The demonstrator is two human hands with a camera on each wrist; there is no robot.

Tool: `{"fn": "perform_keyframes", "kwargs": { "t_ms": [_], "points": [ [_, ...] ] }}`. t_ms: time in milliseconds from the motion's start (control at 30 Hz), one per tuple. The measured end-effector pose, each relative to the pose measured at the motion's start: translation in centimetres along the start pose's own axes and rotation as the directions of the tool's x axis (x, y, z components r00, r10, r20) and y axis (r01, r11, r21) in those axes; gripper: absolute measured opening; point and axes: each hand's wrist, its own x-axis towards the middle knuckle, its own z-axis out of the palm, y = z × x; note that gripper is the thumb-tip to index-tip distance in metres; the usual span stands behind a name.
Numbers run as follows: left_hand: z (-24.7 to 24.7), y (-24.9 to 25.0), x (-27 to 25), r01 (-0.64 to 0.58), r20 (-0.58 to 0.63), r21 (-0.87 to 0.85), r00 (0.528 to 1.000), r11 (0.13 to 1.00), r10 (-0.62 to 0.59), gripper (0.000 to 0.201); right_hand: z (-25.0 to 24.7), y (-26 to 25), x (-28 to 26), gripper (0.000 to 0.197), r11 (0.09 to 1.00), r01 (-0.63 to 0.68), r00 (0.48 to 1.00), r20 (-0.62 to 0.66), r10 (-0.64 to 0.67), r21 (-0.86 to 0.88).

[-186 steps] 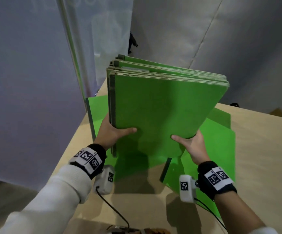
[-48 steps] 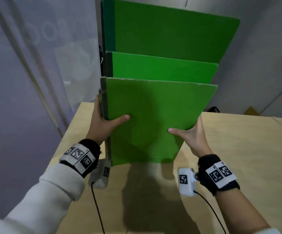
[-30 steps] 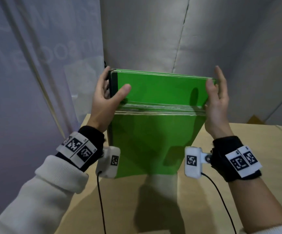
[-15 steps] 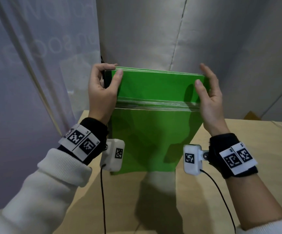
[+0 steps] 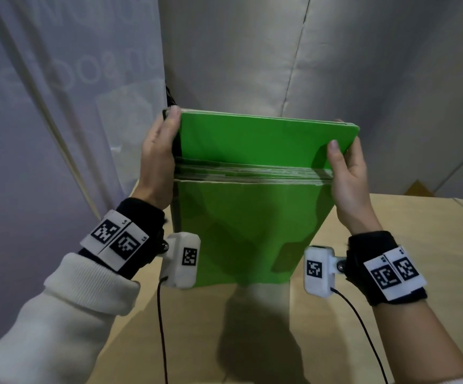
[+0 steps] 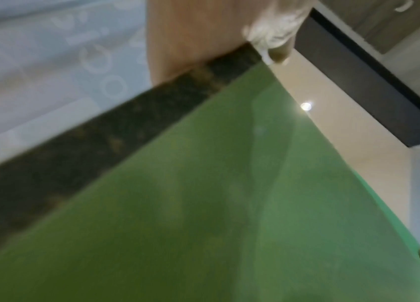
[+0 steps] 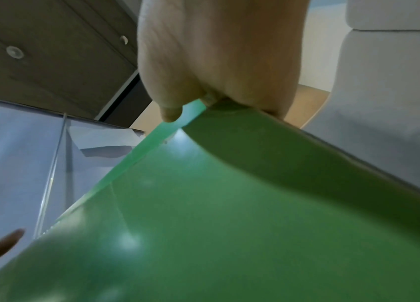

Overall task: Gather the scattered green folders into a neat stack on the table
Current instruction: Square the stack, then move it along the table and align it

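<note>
A stack of green folders (image 5: 252, 217) stands on edge on the wooden table (image 5: 418, 231), leaning slightly. One folder at the back (image 5: 252, 139) rises above the rest. My left hand (image 5: 158, 159) grips the stack's upper left side along the dark spines (image 6: 100, 143), thumb at the raised folder's top corner. On the upper right side my right hand (image 5: 346, 173) pinches the raised folder, thumb on its front and fingers behind. The right wrist view shows this hand (image 7: 216, 61) closed over the green edge (image 7: 229, 224). The stack's bottom edge is hidden behind the wrist cameras.
A grey padded wall (image 5: 335, 65) stands close behind the stack. A translucent curtain (image 5: 58, 106) hangs at the left, past the table's left edge. Thin black cables (image 5: 161, 328) trail from both wrist cameras. A small brown object (image 5: 418, 189) lies at the far right.
The folders that stood staggered high have dropped into one stack, with only the back one still raised. Since half a second ago my left thumb moved up to its top corner and my right hand slid lower.
</note>
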Motion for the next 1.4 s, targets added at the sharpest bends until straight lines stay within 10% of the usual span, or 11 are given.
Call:
{"fn": "perform_keyframes", "kwargs": {
  "t_ms": [100,200,267,433,600,933,1100,1400],
  "points": [
    [-0.6,-1.3,-1.2,0.056,0.065,-0.143,0.997,0.988,-0.047,0.065,0.2,0.7,-0.9,0.051,0.996,-0.071,0.994,-0.084,0.075,0.053],
    [-1.4,-3.4,-2.1,0.021,0.005,-0.189,1.0,0.982,-0.02,0.063,0.2,3.5,-2.6,0.123,0.985,-0.169,0.982,-0.08,0.17,0.015],
    [-2.0,-5.2,-2.9,0.058,0.032,-0.052,0.998,0.997,-0.056,0.108,-0.2,5.4,-4.0,0.14,0.968,-0.249,0.968,-0.022,0.25,0.024],
    [-3.8,-9.9,-5.1,0.138,0.063,0.14,0.987,0.98,-0.148,0.11,-1.3,9.1,-5.0,0.075,0.943,-0.332,0.935,0.142,0.326,0.019],
    [-3.3,-11.2,-4.7,0.124,0.015,0.2,0.991,0.972,-0.13,0.062,-0.8,9.7,-4.3,0.091,0.945,-0.324,0.942,0.102,0.318,0.045],
    [-2.4,-10.9,-2.4,0.053,0.04,0.171,0.997,0.984,-0.06,0.055,-1.0,9.1,-3.7,0.077,0.96,-0.271,0.962,-0.004,0.272,0.072],
    [-2.5,-11.8,-3.4,0.152,0.095,0.157,0.981,0.976,-0.168,0.065,-1.1,9.9,-4.4,0.112,0.945,-0.317,0.948,0.053,0.314,0.077],
    [-4.0,-14.1,-3.9,0.233,0.124,0.165,0.959,0.958,-0.255,0.116,-2.3,11.9,-5.1,0.112,0.921,-0.389,0.909,0.154,0.388,-0.028]
  ]
}}
